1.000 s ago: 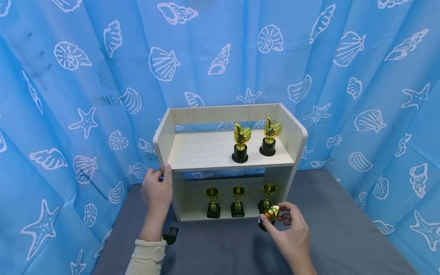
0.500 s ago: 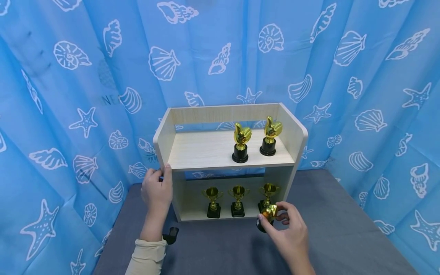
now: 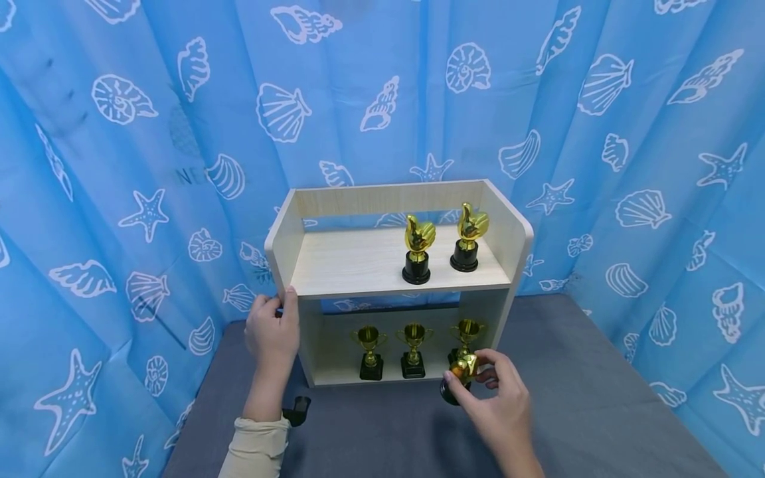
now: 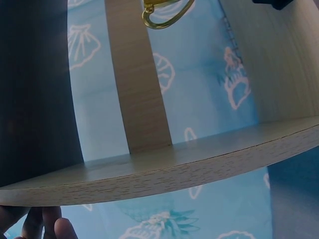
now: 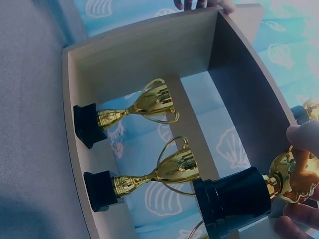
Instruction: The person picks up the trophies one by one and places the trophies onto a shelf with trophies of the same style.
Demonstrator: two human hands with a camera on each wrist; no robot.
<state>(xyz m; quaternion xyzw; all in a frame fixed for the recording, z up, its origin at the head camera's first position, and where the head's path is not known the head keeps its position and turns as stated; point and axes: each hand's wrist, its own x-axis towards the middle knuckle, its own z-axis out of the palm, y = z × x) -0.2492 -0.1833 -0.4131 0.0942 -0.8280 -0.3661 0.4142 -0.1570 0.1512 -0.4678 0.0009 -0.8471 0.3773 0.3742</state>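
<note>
My right hand (image 3: pixel 499 405) pinches the golden top of a thumbs-up trophy (image 5: pixel 239 196) between thumb and fingers. The trophy leans, its black base towards the left, in front of the lower right of a pale wooden two-tier shelf (image 3: pixel 346 259). My left hand (image 3: pixel 271 332) rests its fingertips against the outer face of the shelf's left side panel, near the middle board. Two more thumbs-up trophies, one nearer the middle (image 3: pixel 417 249) and one at the right (image 3: pixel 467 236), stand upright on the upper tier. Gold cup trophies (image 3: pixel 370 352) stand in a row on the lower tier.
The shelf stands on a dark grey cloth-covered table (image 3: pixel 370 438). Behind it hangs a blue curtain (image 3: pixel 335 146) with white shell prints. A small black object (image 3: pixel 297 409) shows beside the left wrist. The shelf's back has open gaps between its boards.
My right hand has moved slightly left, carrying the thumbs-up trophy with it. The left hand keeps its place on the side panel, and the standing trophies have not moved.
</note>
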